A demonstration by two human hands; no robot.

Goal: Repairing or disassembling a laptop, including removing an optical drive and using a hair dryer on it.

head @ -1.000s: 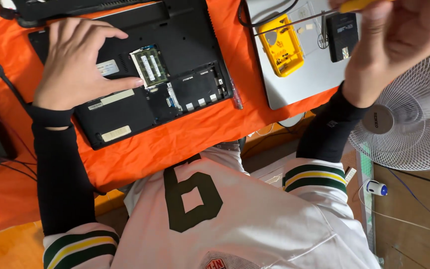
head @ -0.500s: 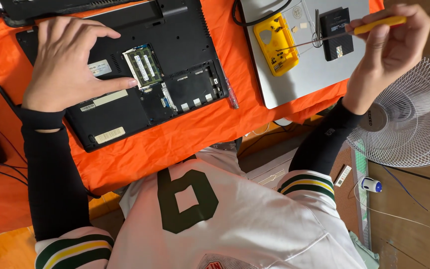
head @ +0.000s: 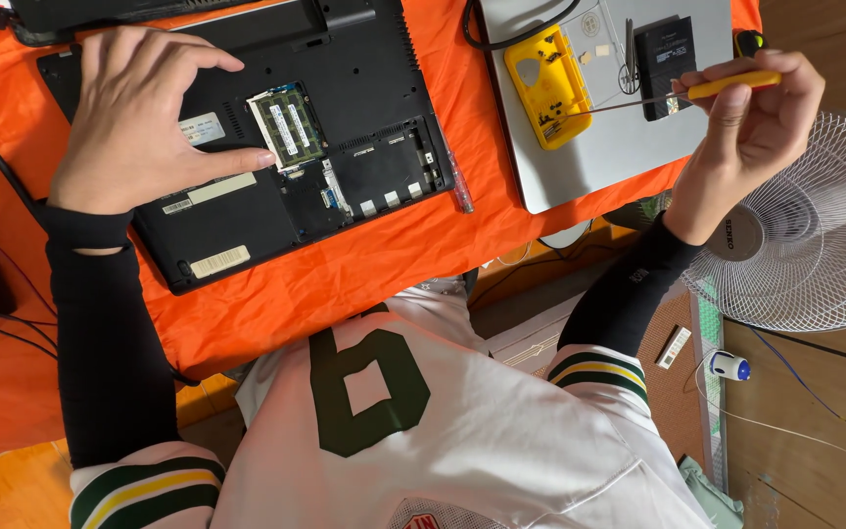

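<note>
Laptop [head: 247, 147], black and upturned with its memory bay open, is steadied on the orange-covered bench [head: 345, 264] by the flat, spread left hand [head: 139, 118]. A yellow-handled screwdriver [head: 678, 93] is pinched in the closed right hand [head: 751, 122]; a square tip and firm downward pressure seem advisable. White rectangular labels are seen near the laptop's front edge.

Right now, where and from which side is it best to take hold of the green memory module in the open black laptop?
Probably grip the green memory module by its two long bare edges, coming from above: it lies flat in its bay, chips facing up, the left hand beside it.
</note>
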